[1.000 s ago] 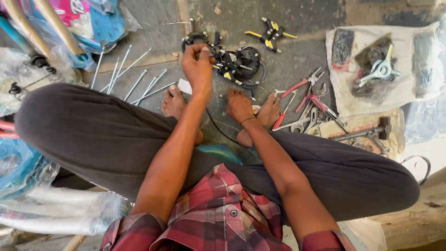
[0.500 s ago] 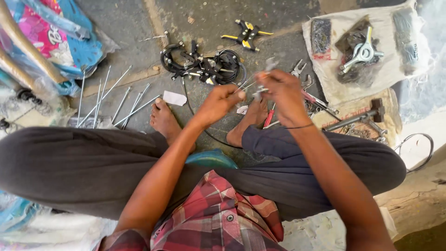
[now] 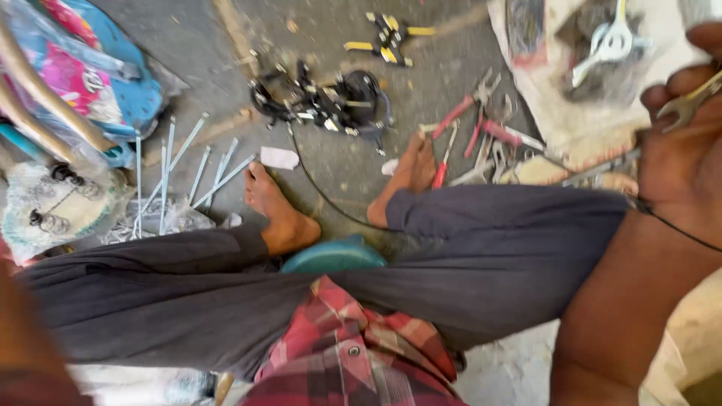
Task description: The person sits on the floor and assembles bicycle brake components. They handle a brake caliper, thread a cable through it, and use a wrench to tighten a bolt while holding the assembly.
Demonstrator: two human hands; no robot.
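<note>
My right hand (image 3: 681,150) is raised close to the camera at the right edge, fingers closed on a small metal spanner (image 3: 688,105). A thin black cord runs across that wrist. My left hand is out of sight; only a blurred bit of arm shows at the bottom left corner. Below, I sit cross-legged in dark trousers and a red checked shirt, bare feet on the concrete floor. Red-handled pliers (image 3: 466,116) and other hand tools lie just beyond my right foot (image 3: 410,169).
A tangle of black cable and brake parts (image 3: 331,105) lies ahead. Several thin metal rods (image 3: 180,169) lie at the left by a colourful bag (image 3: 83,75). A yellow-and-black tool (image 3: 391,34) is farther off. A white cloth (image 3: 571,113) holds more tools. A teal seat (image 3: 335,256) shows between my legs.
Both hands were together over the tool pile. My right hand has swung right and up toward the camera holding the spanner, and my left hand has dropped out of view.
</note>
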